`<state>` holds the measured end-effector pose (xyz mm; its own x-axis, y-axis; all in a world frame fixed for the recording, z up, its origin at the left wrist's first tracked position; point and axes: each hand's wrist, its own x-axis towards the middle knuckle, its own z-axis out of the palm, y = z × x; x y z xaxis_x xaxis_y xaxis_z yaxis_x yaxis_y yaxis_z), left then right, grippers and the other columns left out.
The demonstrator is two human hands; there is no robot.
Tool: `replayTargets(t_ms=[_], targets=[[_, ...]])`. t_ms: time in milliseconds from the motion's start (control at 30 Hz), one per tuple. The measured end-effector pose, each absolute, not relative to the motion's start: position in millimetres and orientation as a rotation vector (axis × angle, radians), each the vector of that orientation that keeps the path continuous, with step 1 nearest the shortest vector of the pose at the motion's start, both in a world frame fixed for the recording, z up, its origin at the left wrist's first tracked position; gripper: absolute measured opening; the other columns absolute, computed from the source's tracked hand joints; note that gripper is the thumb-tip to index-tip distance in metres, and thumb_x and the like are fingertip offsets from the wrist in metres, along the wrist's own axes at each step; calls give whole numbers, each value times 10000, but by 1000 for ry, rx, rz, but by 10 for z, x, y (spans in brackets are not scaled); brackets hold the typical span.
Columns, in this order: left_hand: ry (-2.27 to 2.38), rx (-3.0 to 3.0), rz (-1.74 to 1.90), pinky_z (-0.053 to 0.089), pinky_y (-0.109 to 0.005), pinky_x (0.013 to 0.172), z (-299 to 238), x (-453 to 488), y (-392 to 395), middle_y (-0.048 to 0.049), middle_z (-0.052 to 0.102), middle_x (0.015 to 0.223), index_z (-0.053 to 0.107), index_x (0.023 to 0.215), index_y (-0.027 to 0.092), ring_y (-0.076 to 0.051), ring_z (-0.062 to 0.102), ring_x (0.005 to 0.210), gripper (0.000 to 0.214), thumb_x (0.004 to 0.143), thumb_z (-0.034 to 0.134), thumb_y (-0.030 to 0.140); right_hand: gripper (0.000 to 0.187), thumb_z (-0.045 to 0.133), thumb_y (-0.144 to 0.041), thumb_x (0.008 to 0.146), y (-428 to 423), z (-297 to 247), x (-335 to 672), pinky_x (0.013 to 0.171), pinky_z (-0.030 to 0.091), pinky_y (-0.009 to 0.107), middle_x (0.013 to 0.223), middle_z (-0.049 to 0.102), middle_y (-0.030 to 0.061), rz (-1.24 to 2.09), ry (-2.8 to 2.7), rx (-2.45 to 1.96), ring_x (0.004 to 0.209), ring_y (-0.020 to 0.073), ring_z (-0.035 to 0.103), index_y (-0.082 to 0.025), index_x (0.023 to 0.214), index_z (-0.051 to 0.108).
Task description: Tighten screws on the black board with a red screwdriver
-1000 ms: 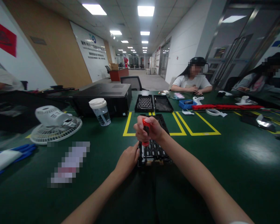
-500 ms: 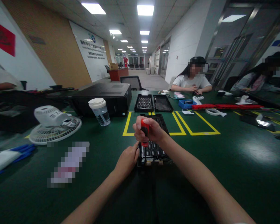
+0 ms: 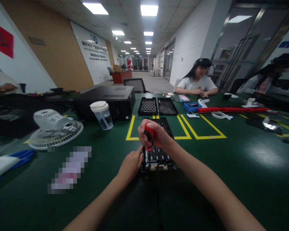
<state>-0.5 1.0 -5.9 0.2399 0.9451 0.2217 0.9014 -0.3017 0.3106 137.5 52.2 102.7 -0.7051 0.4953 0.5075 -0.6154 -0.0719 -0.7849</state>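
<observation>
My right hand [image 3: 154,135] is wrapped round the red handle of a screwdriver [image 3: 148,136], held upright with its tip down on the left edge of a black tray [image 3: 159,155] of small parts. My left hand [image 3: 131,163] is closed against the tray's left front corner, fingers pinched near the screwdriver's tip. What those fingers pinch is hidden. The tray lies on the green table [image 3: 231,166] just in front of me.
Two more black trays [image 3: 148,106] lie beyond a yellow marked box. A lidded plastic jar [image 3: 102,115], a black case [image 3: 106,99] and a white desk fan [image 3: 54,126] stand at the left. Other people sit at the far right with a red bar [image 3: 231,109] and white parts.
My right hand has turned slightly on the red handle and sunk a little. My left hand has stayed at the tray's corner.
</observation>
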Motion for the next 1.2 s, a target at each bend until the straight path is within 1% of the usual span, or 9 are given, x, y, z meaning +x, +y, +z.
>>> replayTargets(t_ms=[367, 533, 667, 900, 1200], targets=[[1782, 2359, 560, 437, -279, 749, -34, -2, -3, -76, 607, 889, 386, 1273, 161, -165, 587, 794, 404, 909, 266, 288, 177, 395, -292, 816, 505, 1001, 1408, 358, 326, 173, 565, 488, -44, 1745, -1364, -1, 369, 61, 435, -164, 768, 508], [1773, 2360, 568, 432, -276, 766, -40, -1, 0, -78, 609, 905, 382, 1279, 166, -163, 587, 821, 404, 910, 268, 286, 160, 411, -287, 813, 466, 1009, 1417, 361, 329, 171, 565, 494, -48, 1672, -1342, -58, 368, 60, 435, -167, 772, 508], [1779, 2355, 564, 435, -276, 748, -36, 1, -6, -76, 608, 891, 391, 1268, 164, -164, 588, 801, 399, 909, 268, 289, 150, 419, -270, 813, 406, 1033, 1423, 367, 336, 173, 567, 503, -43, 1642, -1336, -77, 379, 64, 448, -161, 774, 515], [1728, 2372, 618, 435, -280, 733, -23, 0, -9, -61, 613, 876, 491, 1103, 184, -169, 582, 795, 308, 904, 276, 277, 157, 430, -233, 824, 280, 1036, 1377, 349, 320, 156, 564, 527, -28, 1641, -1369, -70, 377, 60, 448, -138, 784, 549], [1719, 2344, 611, 430, -284, 701, 16, 13, -19, -53, 607, 841, 496, 1055, 184, -172, 577, 767, 281, 900, 278, 271, 148, 475, -284, 811, 210, 1033, 1331, 347, 326, 154, 583, 536, -30, 1558, -1366, -172, 381, 54, 436, -156, 788, 547]])
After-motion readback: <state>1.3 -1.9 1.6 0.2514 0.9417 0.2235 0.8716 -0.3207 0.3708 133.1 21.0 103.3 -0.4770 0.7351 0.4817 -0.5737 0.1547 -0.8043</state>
